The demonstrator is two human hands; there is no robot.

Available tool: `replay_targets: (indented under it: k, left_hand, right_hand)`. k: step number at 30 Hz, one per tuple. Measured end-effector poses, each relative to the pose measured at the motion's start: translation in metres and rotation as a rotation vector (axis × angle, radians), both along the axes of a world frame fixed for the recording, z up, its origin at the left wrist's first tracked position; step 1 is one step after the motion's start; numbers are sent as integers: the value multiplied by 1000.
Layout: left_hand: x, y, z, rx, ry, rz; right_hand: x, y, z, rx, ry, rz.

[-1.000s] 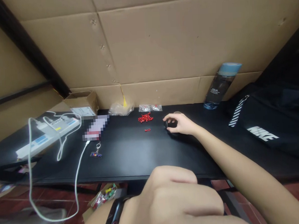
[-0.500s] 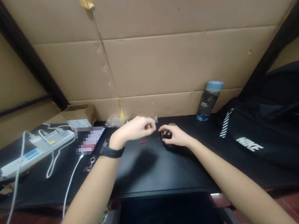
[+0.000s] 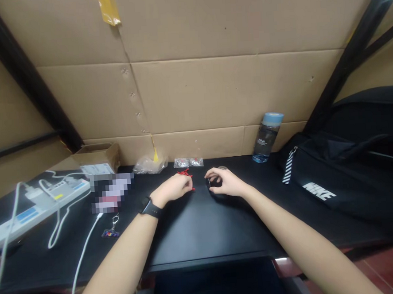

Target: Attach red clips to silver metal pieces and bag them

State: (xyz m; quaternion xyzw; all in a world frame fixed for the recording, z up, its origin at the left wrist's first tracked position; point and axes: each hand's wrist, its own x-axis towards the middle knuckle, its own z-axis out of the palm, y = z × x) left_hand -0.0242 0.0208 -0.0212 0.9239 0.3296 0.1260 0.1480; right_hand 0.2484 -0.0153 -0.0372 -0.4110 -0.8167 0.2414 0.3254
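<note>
My left hand [image 3: 174,187], with a black watch [image 3: 149,208] on its wrist, is low over the black table with its fingers curled together. A short bit of red cord [image 3: 193,189] pokes out at the fingertips, seemingly pinched there; most of it is hidden. Just behind the knuckles lies a bunch of red cords [image 3: 184,172]. My right hand [image 3: 228,181] grips a small dark object with a thin bright edge [image 3: 210,183] between thumb and fingers; its kind is not clear. A clear round item [image 3: 222,167] shows partly behind that hand.
Two small clear packets [image 3: 188,162] and a crumpled plastic bag [image 3: 150,164] lie along the cardboard wall. A power strip [image 3: 37,209], phone [image 3: 114,192] and keychain [image 3: 110,232] are at left. A blue-capped bottle [image 3: 267,138] and black bag [image 3: 345,178] stand right.
My left hand has come down to the table and closed over the red cord. The red bunch and packets behind it now show. My right hand keeps its hold; the view has shifted slightly.
</note>
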Motion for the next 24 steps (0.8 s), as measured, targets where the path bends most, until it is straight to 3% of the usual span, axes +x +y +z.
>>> replay_targets:
  k: [4,8,13,18,24]
  left_hand:
    - [14,-9,-1,-82,-127,-28]
    - [25,-13,-6,-73,-240,72]
    - [36,-12,-17,12,-237,172]
    - [41,-16,-19,-10,-216,378]
    - [44,-19,-16,42,-229,414]
  right_hand:
    - [-2,1,-1,-37,56,22]
    - [-2,1,-2,-69,121,44]
    - [-3,1,0,-23,85,19]
    - [-7,2,-4,33,43,-92]
    - [-9,3,-9,55,36,-118]
